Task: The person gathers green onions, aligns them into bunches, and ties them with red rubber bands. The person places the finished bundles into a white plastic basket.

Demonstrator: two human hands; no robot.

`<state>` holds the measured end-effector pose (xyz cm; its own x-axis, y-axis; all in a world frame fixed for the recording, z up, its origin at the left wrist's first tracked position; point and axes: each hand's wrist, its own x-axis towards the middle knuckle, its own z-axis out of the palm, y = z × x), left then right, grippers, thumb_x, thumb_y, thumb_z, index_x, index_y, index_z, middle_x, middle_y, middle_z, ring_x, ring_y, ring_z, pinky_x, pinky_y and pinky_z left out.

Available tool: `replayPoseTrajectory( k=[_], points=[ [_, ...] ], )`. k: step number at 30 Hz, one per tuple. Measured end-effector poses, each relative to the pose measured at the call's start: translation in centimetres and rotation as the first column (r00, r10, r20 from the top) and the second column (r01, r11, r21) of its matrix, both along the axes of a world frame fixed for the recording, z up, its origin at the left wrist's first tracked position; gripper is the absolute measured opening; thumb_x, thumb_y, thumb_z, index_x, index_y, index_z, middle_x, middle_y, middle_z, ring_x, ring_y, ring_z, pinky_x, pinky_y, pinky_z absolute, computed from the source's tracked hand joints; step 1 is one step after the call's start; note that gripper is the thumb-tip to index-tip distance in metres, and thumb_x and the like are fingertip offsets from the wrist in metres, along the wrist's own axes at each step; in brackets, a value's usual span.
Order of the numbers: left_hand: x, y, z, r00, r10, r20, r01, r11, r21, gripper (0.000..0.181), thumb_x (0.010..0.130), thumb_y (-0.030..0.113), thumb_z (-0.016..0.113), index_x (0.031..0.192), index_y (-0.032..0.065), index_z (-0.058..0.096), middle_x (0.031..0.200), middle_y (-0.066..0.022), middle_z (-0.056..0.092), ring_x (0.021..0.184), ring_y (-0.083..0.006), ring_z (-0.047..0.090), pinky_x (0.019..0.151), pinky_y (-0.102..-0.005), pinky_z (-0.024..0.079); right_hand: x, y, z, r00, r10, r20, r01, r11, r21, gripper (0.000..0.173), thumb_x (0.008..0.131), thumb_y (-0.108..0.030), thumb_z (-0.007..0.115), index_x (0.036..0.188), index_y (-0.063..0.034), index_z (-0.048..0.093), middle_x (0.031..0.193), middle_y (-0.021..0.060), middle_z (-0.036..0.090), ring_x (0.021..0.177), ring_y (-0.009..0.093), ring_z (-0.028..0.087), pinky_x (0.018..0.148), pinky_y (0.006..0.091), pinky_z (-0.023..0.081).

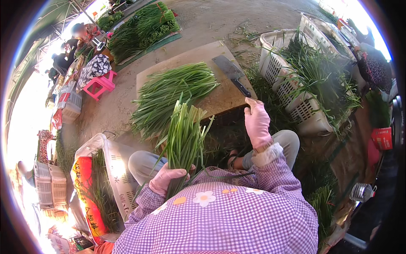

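My left hand (166, 179), in a pink glove with bare fingertips, grips a bunch of long green leaves, likely garlic chives (184, 143), upright before my lap. Loose strands stick out at its sides. My right hand (257, 122), gloved the same way, is raised over my right knee with nothing visible in it. Its fingertips are close to the black handle of a cleaver (233, 74), whose blade lies flat on a wooden board (190, 63). Whether they touch the handle is hard to tell. A wide pile of chives (174, 90) covers the board's left part.
At right, white plastic crates (282, 76) hold loose greens. Another white crate (109, 171) with greens stands by my left knee. Beyond the board are stacked chive bundles (142, 31) and a pink stool (101, 84). A plastic bottle (361, 192) is at far right. Other people sit farther off.
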<state>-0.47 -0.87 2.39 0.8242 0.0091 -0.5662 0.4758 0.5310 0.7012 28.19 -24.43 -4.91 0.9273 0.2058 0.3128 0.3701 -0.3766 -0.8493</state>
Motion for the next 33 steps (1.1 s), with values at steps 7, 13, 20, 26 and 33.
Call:
replayPoseTrajectory(
  k=[7,13,20,26,33],
  points=[
    [0.6,-1.5,-0.6,0.996,0.013,0.084,-0.012,1.0,-0.004,0.057,0.088,0.005,0.087,0.141,0.0,0.066,0.128,-0.01,0.076,0.112,-0.0204,0.072,0.103,-0.0362,0.056,-8.4,4.3,4.9,0.565,0.461,-0.684,-0.407,0.877,0.254,0.039,0.1,-0.031,0.079,0.118,0.0039,0.078,0.095,0.012,0.079,0.078,0.017,0.072,0.074,0.0338,0.059],
    [-0.4,0.1,-2.8,0.997,0.059,0.058,-0.062,0.997,0.046,0.066,0.089,0.005,0.084,0.149,0.0002,0.059,0.14,-0.0114,0.07,0.125,-0.025,0.069,0.112,-0.0411,0.054,-6.6,1.5,5.4,0.499,0.457,-0.736,-0.324,0.886,0.331,0.023,0.099,-0.021,0.082,0.103,0.0019,0.079,0.09,0.0032,0.077,0.07,0.012,0.067,0.064,0.0264,0.054],
    [0.2,-1.3,-1.1,0.996,0.083,0.045,-0.082,0.997,-0.014,0.063,0.087,0.0,0.082,0.147,0.0002,0.062,0.138,-0.0106,0.071,0.124,-0.0237,0.069,0.111,-0.0399,0.054,-7.5,1.8,6.3,0.918,0.314,0.242,-0.283,0.947,-0.153,0.033,0.089,-0.02,0.086,0.121,-0.0151,0.077,0.094,0.0096,0.076,0.082,0.029,0.078,0.071,0.0354,0.062],
    [-0.2,-0.8,-2.3,0.995,0.069,0.077,-0.068,0.997,-0.023,0.065,0.085,-0.001,0.084,0.146,0.0002,0.062,0.14,-0.0116,0.071,0.126,-0.0245,0.069,0.112,-0.0402,0.053,-5.8,2.4,5.9,0.848,0.491,0.201,-0.433,0.859,-0.272,0.026,0.086,-0.014,0.086,0.111,-0.0171,0.08,0.094,0.0076,0.077,0.082,0.03,0.077,0.072,0.0374,0.062],
    [-0.5,-0.5,-2.2,1.0,0.015,0.011,-0.015,1.0,0.003,0.067,0.084,0.007,0.088,0.145,0.0007,0.062,0.134,-0.0099,0.072,0.121,-0.0231,0.069,0.107,-0.0371,0.055,-0.9,-0.7,2.3,0.962,0.113,0.25,-0.037,0.957,-0.289,0.008,0.094,-0.018,0.076,0.098,-0.0113,0.075,0.092,0.0118,0.076,0.082,0.033,0.076,0.073,0.043,0.061]
  ],
)
